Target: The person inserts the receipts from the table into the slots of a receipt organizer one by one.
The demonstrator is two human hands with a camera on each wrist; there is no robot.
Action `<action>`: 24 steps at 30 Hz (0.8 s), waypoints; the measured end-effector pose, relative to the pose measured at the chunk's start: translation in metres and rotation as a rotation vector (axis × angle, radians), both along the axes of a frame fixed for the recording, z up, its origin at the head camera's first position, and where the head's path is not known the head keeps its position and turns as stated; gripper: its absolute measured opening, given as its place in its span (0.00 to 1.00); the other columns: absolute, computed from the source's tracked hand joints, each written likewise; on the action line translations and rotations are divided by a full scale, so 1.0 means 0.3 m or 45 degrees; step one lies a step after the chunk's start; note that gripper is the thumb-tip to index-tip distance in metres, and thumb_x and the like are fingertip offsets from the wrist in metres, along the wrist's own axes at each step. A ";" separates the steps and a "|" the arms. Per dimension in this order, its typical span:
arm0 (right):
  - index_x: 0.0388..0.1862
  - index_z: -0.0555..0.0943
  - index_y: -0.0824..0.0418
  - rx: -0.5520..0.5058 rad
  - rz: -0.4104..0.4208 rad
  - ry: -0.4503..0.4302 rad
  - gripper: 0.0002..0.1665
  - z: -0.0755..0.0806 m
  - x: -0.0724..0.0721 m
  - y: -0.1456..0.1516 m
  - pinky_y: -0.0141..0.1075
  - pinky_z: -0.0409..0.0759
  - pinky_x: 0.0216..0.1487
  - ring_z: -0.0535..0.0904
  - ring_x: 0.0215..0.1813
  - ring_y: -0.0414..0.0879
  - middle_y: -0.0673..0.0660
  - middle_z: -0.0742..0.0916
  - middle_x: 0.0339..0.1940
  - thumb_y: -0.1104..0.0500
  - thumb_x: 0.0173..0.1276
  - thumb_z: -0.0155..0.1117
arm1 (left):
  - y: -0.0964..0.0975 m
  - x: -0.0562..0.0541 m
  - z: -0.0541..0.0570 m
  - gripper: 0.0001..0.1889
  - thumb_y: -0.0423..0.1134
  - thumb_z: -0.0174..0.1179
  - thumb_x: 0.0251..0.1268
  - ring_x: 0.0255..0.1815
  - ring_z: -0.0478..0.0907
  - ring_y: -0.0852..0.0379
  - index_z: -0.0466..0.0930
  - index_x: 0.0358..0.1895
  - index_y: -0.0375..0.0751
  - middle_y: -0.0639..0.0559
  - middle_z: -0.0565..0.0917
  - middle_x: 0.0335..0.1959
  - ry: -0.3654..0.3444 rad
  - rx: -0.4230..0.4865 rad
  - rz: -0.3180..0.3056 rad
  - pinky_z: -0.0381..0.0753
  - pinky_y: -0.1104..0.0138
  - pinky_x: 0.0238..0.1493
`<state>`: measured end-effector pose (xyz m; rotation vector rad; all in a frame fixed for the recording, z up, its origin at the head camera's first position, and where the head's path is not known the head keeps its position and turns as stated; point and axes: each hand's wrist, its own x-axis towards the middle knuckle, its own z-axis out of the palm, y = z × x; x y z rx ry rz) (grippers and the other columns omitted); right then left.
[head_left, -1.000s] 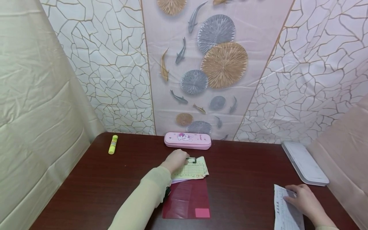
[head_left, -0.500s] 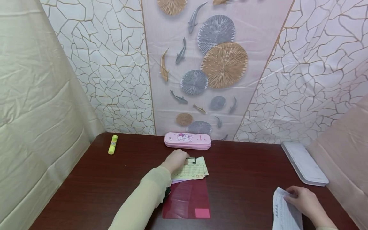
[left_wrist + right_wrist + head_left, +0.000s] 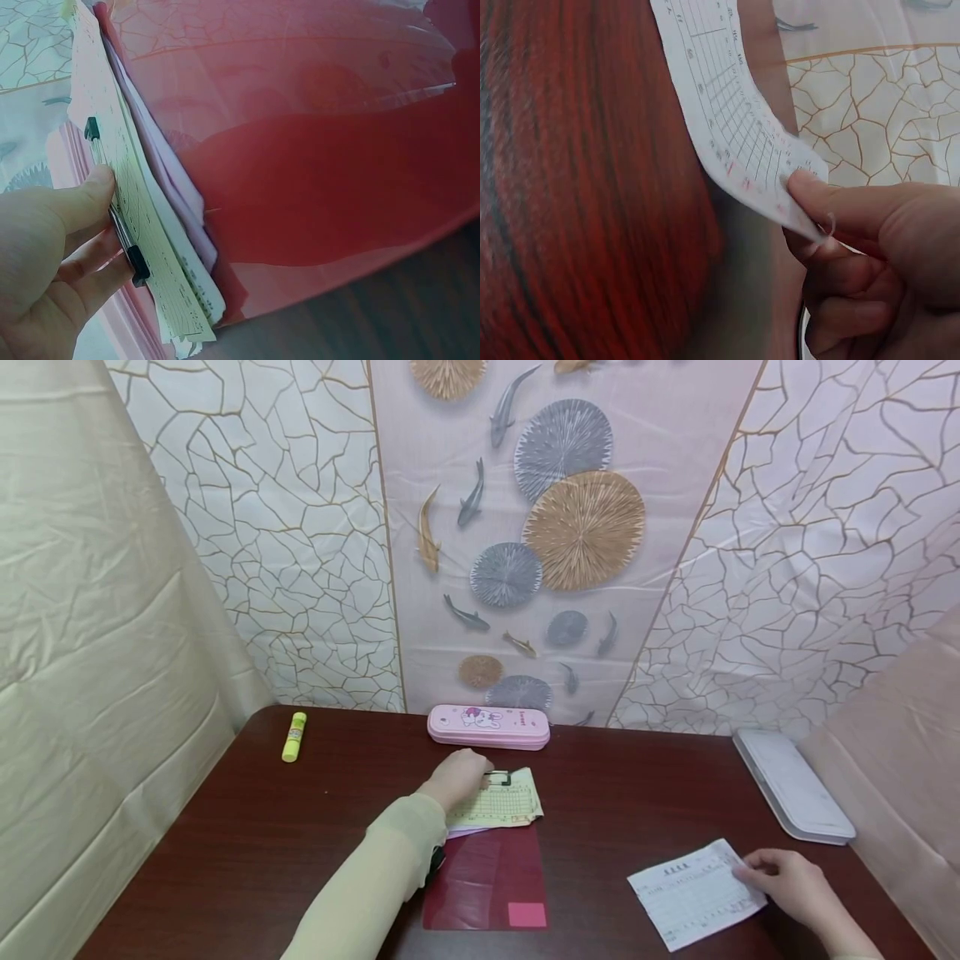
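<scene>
My right hand (image 3: 791, 885) pinches a white printed form (image 3: 693, 893) by its right corner, thumb on top and fingers beneath. In the right wrist view the form (image 3: 727, 112) bends in a curve from the fingertips. With my left hand (image 3: 459, 777) I grip the metal clip (image 3: 124, 240) with black ends at the top of a red clear folder (image 3: 487, 877). Yellowish printed slips (image 3: 502, 806) lie under that clip. Beneath them, white and lilac sheets (image 3: 176, 176) show along the edge in the left wrist view.
A pink pencil case (image 3: 489, 727) with a rabbit print stands behind the folder. Far left lies a yellow glue stick (image 3: 294, 737). A white flat case (image 3: 793, 787) rests at the right edge of the dark wooden table (image 3: 322, 827). Curtains surround the table.
The white form has swung leftward and turned, so more of its printed face shows. My right hand stays near its place; the left hand and folder have not moved.
</scene>
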<state>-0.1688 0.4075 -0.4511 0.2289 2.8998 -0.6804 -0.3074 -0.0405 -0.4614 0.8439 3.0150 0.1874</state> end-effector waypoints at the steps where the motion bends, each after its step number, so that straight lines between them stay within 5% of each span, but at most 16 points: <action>1: 0.34 0.82 0.67 -0.008 0.001 -0.003 0.27 0.001 -0.001 0.000 0.36 0.71 0.30 0.73 0.30 0.43 0.54 0.84 0.27 0.42 0.58 0.67 | -0.001 0.000 0.000 0.09 0.40 0.62 0.63 0.44 0.82 0.58 0.86 0.44 0.46 0.56 0.86 0.39 0.003 -0.001 -0.001 0.79 0.66 0.50; 24: 0.40 0.80 0.74 -0.290 0.024 0.108 0.19 0.034 0.006 -0.097 0.30 0.72 0.30 0.73 0.29 0.34 0.55 0.86 0.29 0.56 0.66 0.62 | -0.004 0.005 0.005 0.09 0.38 0.61 0.63 0.44 0.82 0.57 0.86 0.44 0.45 0.55 0.86 0.39 0.024 0.003 -0.020 0.78 0.66 0.51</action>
